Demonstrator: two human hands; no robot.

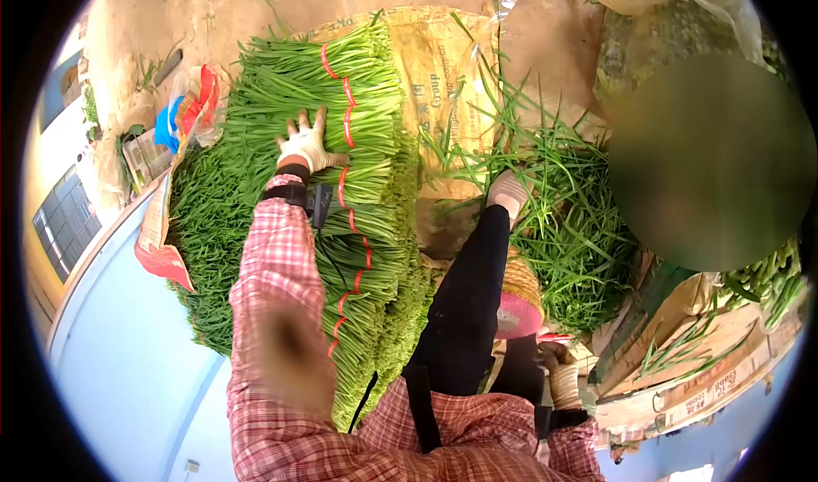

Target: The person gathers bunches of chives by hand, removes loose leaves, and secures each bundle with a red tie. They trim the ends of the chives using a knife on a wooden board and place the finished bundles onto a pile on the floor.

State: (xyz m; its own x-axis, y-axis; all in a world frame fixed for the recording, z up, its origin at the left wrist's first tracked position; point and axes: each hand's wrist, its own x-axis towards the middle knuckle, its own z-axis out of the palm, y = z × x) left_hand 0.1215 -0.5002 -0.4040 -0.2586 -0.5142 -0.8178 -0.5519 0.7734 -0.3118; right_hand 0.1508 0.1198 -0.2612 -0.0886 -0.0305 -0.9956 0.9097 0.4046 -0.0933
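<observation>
My left hand (308,146), in a white glove with bare fingertips, lies spread on a large stack of green chives (281,82). The chives are in bundles tied with red bands (348,129), their pale cut ends facing right. Low at the right, beside my leg, my right hand (560,375) is gloved too and its fingers are curled. What it holds, if anything, is hidden. Just above it a bit of red strip (555,337) shows. Loose chives (571,218) lie in a heap right of my foot (509,191).
A yellow printed sack (452,82) lies flat on the ground behind the stack. Near my knee is a round woven seat with a pink side (518,313). Red and blue plastic bags (198,103) sit at the left. Cardboard (716,388) stands lower right. A blurred patch covers the right.
</observation>
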